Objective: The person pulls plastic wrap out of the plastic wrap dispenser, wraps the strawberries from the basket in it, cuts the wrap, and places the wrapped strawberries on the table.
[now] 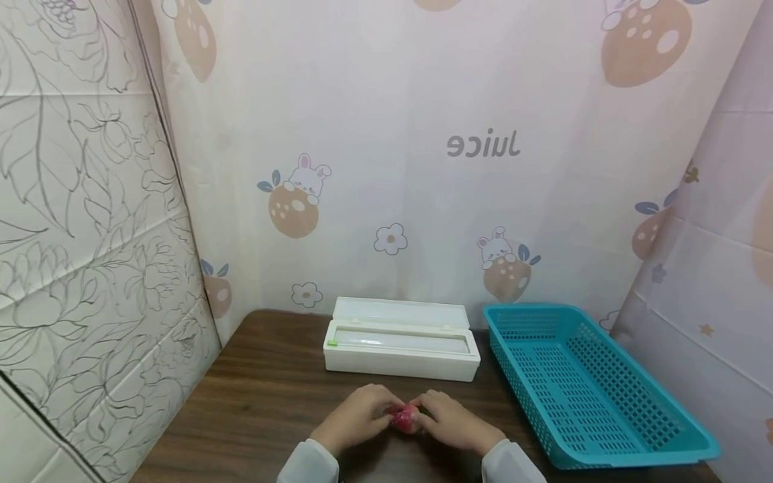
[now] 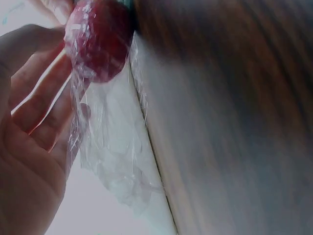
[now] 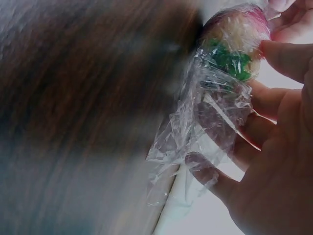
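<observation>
A small round red fruit or vegetable (image 1: pixel 404 418), with a pale and green end in the right wrist view, is wrapped in clear cling film (image 3: pixel 215 107). Its exact kind I cannot tell. Between finger and thumb my left hand (image 1: pixel 361 417) holds it from the left, just above the dark wooden table. From the other side my right hand (image 1: pixel 454 421) pinches the wrapped thing near its green end. Loose, crumpled film (image 2: pixel 117 152) trails from it in both wrist views, lying against the fingers.
Behind the hands stands a white cling film dispenser (image 1: pixel 401 363), its lid raised, with a green slider (image 1: pixel 332 343) at the left. To the right is a blue plastic basket (image 1: pixel 522 382). Printed cloth walls (image 1: pixel 386 188) enclose the wooden table (image 1: pixel 241 402).
</observation>
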Demonstrator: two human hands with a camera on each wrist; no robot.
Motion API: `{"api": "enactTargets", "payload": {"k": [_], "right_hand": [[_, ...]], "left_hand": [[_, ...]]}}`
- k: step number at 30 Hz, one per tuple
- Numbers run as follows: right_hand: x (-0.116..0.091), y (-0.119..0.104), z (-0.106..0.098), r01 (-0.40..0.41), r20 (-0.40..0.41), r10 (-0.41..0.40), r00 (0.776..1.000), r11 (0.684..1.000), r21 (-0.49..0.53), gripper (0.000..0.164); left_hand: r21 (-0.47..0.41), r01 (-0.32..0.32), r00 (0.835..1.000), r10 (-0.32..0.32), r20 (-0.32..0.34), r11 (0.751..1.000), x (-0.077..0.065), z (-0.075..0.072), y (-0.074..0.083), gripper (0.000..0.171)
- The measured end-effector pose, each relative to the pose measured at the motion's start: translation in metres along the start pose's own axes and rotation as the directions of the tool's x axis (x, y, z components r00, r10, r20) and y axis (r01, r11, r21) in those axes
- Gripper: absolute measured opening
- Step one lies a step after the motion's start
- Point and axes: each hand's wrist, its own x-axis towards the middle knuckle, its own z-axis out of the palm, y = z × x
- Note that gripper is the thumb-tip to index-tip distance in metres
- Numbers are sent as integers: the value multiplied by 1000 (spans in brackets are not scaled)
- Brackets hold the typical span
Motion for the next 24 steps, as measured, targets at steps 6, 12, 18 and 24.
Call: {"api": "enactTargets", "payload": {"k": [6,12,18,24], "right_hand": [[4,1,-1,-11,-15,11,1000,1000,-21,39],[9,2,0,-31,-15,31,999,999,-42,43],[15,4,6,-90,-72,88,993,996,-24,45],[20,1,13,-114,-197,109,974,993,-16,34]], "left_hand": [[54,79,997,-81,18,995,3,2,8,32],[55,129,992,-129,-14,990,8,6,5,37],[30,135,990,-134,-37,990,12,11,-1,34],[4,127,991,-126,-49,992,12,11,-4,31]]}}
